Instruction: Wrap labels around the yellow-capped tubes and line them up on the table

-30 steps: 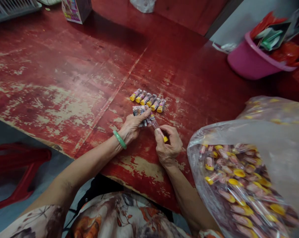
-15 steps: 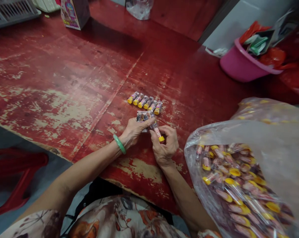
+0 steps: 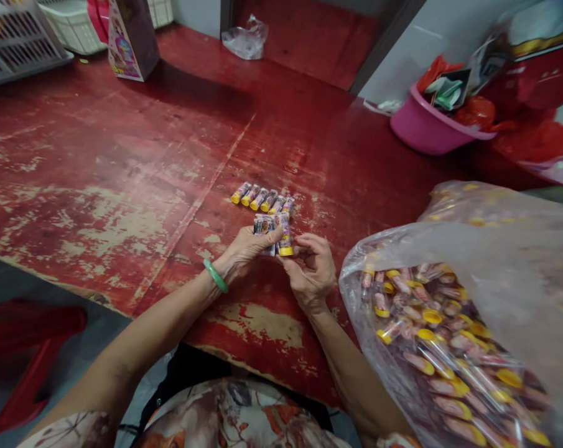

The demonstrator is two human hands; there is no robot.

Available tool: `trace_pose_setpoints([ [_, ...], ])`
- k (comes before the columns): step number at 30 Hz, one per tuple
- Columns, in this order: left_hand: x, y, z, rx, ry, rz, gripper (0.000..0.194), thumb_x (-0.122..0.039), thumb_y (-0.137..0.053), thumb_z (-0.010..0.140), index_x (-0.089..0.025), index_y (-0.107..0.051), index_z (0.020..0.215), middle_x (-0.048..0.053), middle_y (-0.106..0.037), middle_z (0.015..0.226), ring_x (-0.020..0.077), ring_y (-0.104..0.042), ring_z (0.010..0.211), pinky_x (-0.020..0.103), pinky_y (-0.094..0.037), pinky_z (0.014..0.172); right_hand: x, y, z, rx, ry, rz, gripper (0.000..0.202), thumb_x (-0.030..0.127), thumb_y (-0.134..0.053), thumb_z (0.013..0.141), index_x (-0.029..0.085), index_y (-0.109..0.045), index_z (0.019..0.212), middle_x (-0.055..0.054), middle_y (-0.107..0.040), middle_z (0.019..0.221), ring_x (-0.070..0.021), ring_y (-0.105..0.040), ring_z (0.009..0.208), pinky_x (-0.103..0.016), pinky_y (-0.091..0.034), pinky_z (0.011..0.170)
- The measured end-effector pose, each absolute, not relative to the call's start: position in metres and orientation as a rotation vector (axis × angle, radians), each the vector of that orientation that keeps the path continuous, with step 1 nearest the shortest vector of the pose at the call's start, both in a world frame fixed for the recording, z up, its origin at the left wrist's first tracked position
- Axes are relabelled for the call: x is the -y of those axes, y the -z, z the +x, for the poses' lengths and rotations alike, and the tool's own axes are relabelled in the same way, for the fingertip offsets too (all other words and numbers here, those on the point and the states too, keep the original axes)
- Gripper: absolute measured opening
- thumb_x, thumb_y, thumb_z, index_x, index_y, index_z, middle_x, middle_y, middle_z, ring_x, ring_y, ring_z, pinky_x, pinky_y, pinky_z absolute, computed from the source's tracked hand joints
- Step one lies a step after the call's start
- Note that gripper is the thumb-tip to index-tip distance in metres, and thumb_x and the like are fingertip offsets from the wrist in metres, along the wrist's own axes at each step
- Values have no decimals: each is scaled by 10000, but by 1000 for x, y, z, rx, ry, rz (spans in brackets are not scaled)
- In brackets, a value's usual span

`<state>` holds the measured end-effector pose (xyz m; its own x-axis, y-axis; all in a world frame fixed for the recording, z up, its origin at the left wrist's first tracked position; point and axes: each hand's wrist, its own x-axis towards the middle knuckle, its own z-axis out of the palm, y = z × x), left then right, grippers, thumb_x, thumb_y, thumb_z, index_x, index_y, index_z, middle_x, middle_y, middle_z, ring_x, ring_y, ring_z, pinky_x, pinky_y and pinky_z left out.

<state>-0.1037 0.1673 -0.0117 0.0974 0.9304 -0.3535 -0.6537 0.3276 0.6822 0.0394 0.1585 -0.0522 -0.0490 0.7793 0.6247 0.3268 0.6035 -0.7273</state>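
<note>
Left hand (image 3: 252,244) pinches cards (image 3: 262,225); by its thumb the tube (image 3: 285,237) points its cap (image 3: 285,251) bodyward, right hand (image 3: 311,269) curled just beside, grip unclear.

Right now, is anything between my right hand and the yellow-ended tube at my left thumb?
Nothing visible stands between them. Your right hand is beside the yellow-ended tube, close to its yellow end; whether they touch is unclear. The plastic bag lies to the right.
</note>
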Motion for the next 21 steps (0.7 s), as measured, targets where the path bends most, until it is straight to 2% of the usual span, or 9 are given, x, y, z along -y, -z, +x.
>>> trace_pose_setpoints([
  [2,-165,10,-101,-838,-1170,421,411,-349,-910,422,-112,-705,689,23,-674,659,112,-584,578,230,-466,599,-159,51,39,1585,-503,-958,302,208,-670,726,190,-576,1012,-69,-572,1046,-143,-581,740,-275,-518,597],
  [6,-164,8,-99,-841,-1145,423,441,-356,-917,372,-114,-713,678,18,-671,644,108,-573,566,230,-454,594,-158,46,41,1614,-447,-971,248,227,-676,733,191,-612,970,-59,-593,1006,-165,-602,797,-278,-523,610],
  [13,-165,8,-101,-827,-1216,417,437,-362,-918,367,-115,-711,663,9,-656,627,97,-551,564,226,-442,601,-156,31,41,1769,-152,-866,196,180,-607,814,188,-638,1007,-84,-646,971,-185,-634,797,-316,-544,638],
  [16,-164,9,-99,-823,-1213,391,420,-355,-920,360,-121,-694,626,-2,-642,601,94,-537,542,237,-443,600,-155,32,38,1768,-27,-832,222,144,-590,821,197,-639,1031,-84,-648,959,-201,-644,856,-335,-551,675],
  [21,-162,14,-94,-812,-1225,370,437,-367,-913,390,-111,-696,670,11,-656,652,103,-551,577,246,-436,617,-154,36,36,1783,59,-828,234,115,-561,839,206,-643,1038,-82,-644,953,-196,-649,849,-346,-551,709],
])
